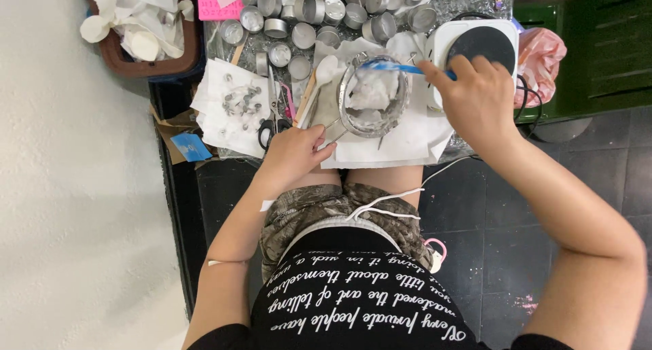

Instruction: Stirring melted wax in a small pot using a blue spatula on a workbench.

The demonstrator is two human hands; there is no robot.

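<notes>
Little open room remains on the crowded surface: empty tealight cups pack the far edge, scissors lie left, a hotplate sits right. Between them a small metal pot of white wax stands on paper. Left hand fingers pinch its handle; right hand fingers close on a blue stirrer across the rim.

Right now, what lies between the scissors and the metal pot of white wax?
In the head view, a white spoon and wooden sticks lie between the scissors and the metal pot.
</notes>
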